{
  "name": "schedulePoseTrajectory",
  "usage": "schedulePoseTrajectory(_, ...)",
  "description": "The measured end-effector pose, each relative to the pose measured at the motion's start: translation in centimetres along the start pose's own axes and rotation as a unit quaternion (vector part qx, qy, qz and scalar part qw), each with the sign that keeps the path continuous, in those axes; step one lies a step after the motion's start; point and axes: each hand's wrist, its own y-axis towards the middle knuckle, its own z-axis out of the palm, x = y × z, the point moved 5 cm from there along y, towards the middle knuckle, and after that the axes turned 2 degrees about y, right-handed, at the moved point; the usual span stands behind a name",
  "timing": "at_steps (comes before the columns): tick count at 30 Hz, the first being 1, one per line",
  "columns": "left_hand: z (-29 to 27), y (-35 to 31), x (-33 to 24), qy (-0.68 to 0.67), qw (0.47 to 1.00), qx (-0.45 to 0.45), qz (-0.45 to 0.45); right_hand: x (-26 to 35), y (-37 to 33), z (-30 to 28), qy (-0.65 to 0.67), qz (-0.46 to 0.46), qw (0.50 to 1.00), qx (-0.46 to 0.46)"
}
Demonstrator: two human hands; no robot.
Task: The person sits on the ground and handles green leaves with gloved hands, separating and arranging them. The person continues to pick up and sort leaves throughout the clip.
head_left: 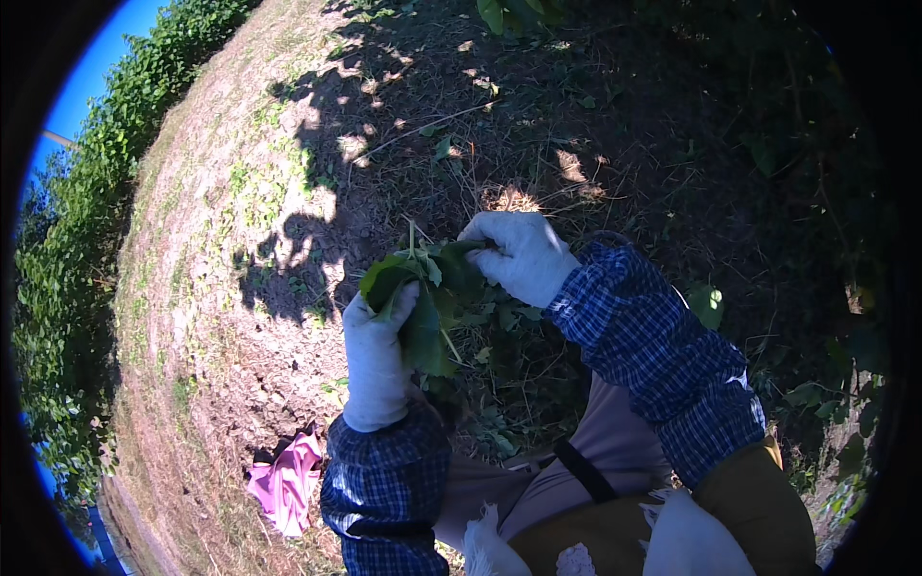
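Above the person's lap, in the shade, a bunch of green leaves (423,298) is held between two white-gloved hands. The left hand (376,360) is closed round the bunch from below and to its left, thumb pressed on the front leaf, so the leaves stand up out of the fist. The right hand (519,254) comes in from above and to the right of the bunch, its fingers pinched on the top leaves, probably to pull or fold them. Blue checked sleeves (653,346) cover both forearms. Below the bunch lie more loose leaves (499,422) on the ground. Lower left of the bunch a pink cloth (286,480) lies on bare soil (221,288). Further left runs a green hedge (67,278). Nothing blocks the hands.
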Motion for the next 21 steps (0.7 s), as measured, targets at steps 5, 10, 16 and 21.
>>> schedulePoseTrajectory(5,-0.7,0.0,-0.5,-0.022,0.999,-0.032,-0.001,-0.2,0.1,-1.4,-0.010,0.017,1.000,-0.015)
schedulePoseTrajectory(10,-1.6,0.1,-1.0,-0.033,0.997,-0.062,0.011,-0.6,0.2,-1.8,0.022,0.075,0.996,-0.036)
schedulePoseTrajectory(16,-2.4,0.3,-2.0,-0.075,0.993,-0.060,0.065,-0.6,0.4,-2.8,0.001,0.112,0.992,-0.049)
schedulePoseTrajectory(21,-2.5,0.5,-1.7,-0.068,0.997,-0.003,0.044,-0.3,0.2,-2.4,-0.020,0.073,0.996,-0.051)
